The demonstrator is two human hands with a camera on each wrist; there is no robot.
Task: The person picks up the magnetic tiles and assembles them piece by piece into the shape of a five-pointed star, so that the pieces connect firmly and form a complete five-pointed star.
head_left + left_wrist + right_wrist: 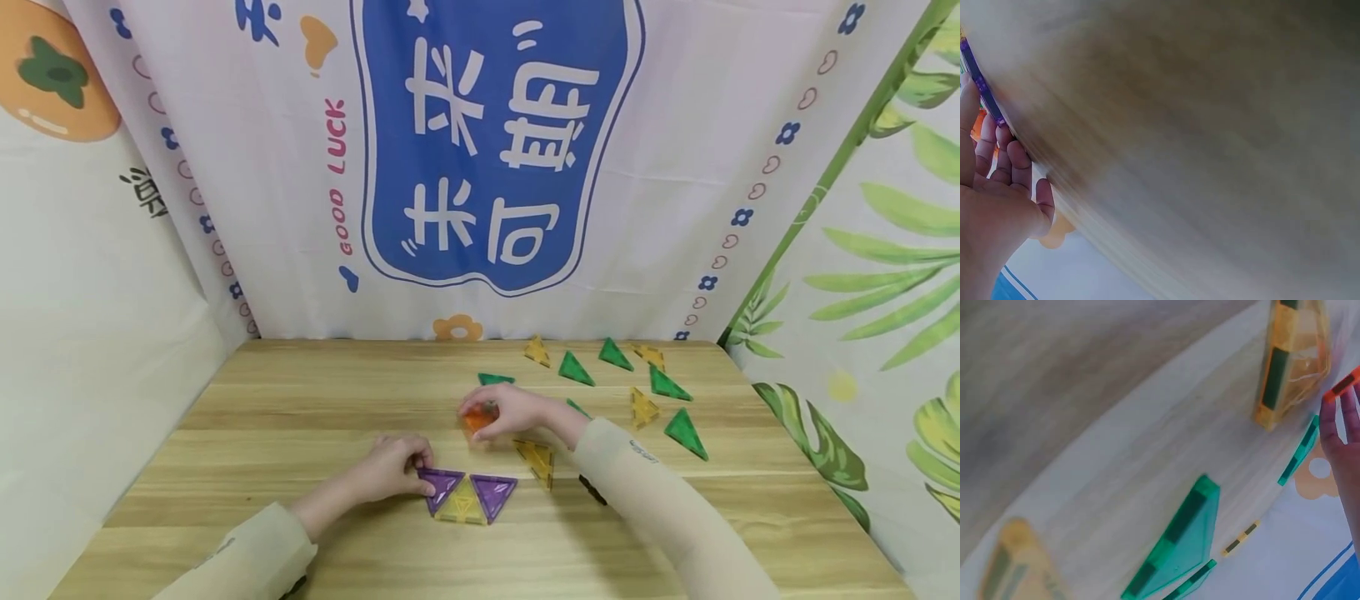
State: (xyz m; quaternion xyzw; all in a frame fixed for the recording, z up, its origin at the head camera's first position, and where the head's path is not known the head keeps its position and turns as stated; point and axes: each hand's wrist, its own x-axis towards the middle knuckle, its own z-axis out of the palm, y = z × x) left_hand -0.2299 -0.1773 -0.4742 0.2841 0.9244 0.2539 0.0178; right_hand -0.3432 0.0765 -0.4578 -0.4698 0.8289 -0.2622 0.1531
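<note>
A yellow triangular tile (462,505) lies between two purple triangular tiles, edges meeting in a flat row. My left hand (395,469) pinches the left purple tile (441,483) at its outer corner; the left wrist view shows the thumb and fingertips at its purple edge (982,87). The right purple tile (493,493) lies untouched. Behind the row, my right hand (504,412) holds an orange-red translucent tile (477,418) tilted above the table. It is blurred and partly covered by the fingers, so its full shape is hidden. In the right wrist view, fingers (1349,415) grip the orange-red tile's edge (1342,384).
A yellow-orange triangular tile (537,460) lies right of the row, near the right forearm. Several green triangular tiles (687,433) and yellow ones (642,408) are scattered at the back right. One green tile (495,379) sits behind the right hand. A printed cloth (300,208) hangs along the table's back edge.
</note>
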